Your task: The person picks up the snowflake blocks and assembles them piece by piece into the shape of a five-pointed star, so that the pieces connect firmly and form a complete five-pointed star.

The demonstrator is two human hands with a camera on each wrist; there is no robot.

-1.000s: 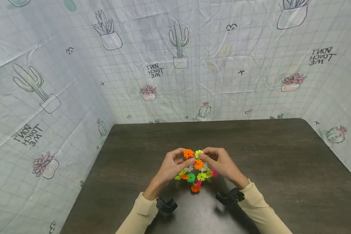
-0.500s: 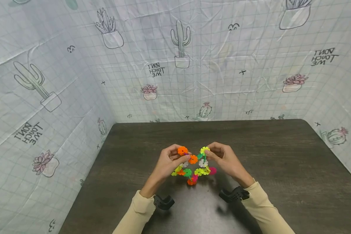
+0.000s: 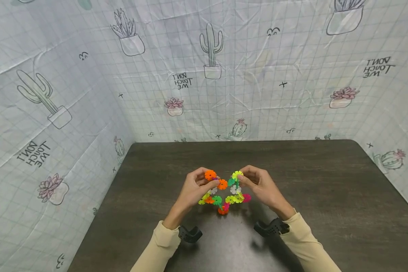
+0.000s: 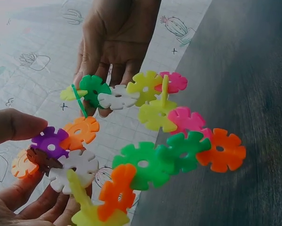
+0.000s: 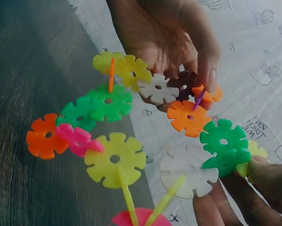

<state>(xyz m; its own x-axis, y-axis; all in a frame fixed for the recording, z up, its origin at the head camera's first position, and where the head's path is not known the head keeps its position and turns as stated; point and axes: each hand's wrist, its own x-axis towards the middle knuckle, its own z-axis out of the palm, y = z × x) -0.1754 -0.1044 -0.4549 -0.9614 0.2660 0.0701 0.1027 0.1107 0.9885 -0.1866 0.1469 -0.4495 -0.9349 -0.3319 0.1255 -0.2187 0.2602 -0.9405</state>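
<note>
A chain of interlocking snowflake discs, in several bright colours, hangs between my hands in a star-like outline. With thumb and fingers, my left hand [image 3: 194, 192] pinches the purple disc [image 4: 50, 141] near one end of the chain; an orange disc [image 5: 189, 117] projects beyond it. My right hand [image 3: 263, 187] pinches the yellow disc [image 3: 237, 175] at the other end, where green discs [image 5: 223, 141] join it. The orange and green ends lie very close; whether they touch I cannot tell. Nearest me, an orange disc [image 3: 223, 210] forms the lower point. Fingers partly hide the held discs.
Below the hands is a dark wood-grain table [image 3: 156, 162]. A white cloth [image 3: 244, 68] printed with cacti surrounds its back and sides. Black wrist straps with mounts [image 3: 190, 234] sit on both wrists.
My hands have moved apart, drawing the upper orange discs left and the yellow disc right, so a gap has opened at the top of the chain. Over the last half second, little has moved.
</note>
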